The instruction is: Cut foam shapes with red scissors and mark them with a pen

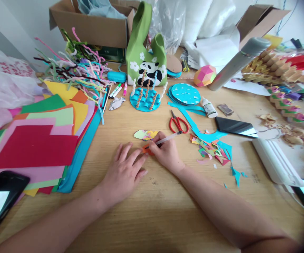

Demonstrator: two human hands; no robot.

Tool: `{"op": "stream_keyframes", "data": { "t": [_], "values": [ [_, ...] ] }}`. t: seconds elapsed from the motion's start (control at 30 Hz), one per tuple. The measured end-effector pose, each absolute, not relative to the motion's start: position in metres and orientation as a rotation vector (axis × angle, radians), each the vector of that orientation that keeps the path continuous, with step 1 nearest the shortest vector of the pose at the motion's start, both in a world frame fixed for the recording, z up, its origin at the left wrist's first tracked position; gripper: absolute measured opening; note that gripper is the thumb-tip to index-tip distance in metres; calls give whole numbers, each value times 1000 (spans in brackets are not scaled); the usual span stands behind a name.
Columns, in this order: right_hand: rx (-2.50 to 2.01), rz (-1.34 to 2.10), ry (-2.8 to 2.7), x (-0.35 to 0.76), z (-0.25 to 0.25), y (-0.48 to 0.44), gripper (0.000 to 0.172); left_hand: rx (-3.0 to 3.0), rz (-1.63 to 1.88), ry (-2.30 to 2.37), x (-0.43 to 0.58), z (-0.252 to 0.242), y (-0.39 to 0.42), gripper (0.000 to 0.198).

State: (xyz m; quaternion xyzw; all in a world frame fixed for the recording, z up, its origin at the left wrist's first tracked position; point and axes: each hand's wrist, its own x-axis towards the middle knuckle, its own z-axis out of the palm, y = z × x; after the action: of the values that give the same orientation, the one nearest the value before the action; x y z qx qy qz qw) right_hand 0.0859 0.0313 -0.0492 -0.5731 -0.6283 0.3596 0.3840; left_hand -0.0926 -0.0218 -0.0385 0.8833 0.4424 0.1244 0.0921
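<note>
My right hand (165, 151) is closed around a pen (169, 137), its tip down on a small orange piece of paper (146, 149). My left hand (125, 168) lies flat with fingers stretched out, the fingertips at the left edge of that orange piece. Part of the orange piece is hidden under my fingers. Just beyond my hands lie small cut paper shapes (143, 134) in pale green and yellow. Red-handled scissors (178, 123) rest on the table past my right hand. A heap of coloured paper scraps (216, 149) is to the right.
At left are stacked coloured sheets (36, 147) and a black phone (4, 189). A blue paper craft with twisted stems (145, 100), blue discs (185, 93), a glue bottle (209, 108) and a green panda bag (146, 52) stand farther back. At right lie another phone (234, 127) and a white power bank (275, 161).
</note>
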Motion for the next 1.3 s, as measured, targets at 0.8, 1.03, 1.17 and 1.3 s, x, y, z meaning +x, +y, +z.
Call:
{"op": "stream_keyframes", "data": {
  "t": [0.8,1.03,1.17,1.3],
  "values": [
    [-1449,914,-1602,86,-49,31,13,2617,356,1310,-93,-38,-22,42],
    [-1463,936,-1605,85,-47,31,13,2621,358,1308,-93,-38,-22,41],
    [-1472,941,-1588,86,-47,31,13,2618,357,1308,-94,-38,-22,42],
    [-1476,924,-1605,86,-47,31,13,2616,372,1309,-93,-38,-22,41]
  ]
}}
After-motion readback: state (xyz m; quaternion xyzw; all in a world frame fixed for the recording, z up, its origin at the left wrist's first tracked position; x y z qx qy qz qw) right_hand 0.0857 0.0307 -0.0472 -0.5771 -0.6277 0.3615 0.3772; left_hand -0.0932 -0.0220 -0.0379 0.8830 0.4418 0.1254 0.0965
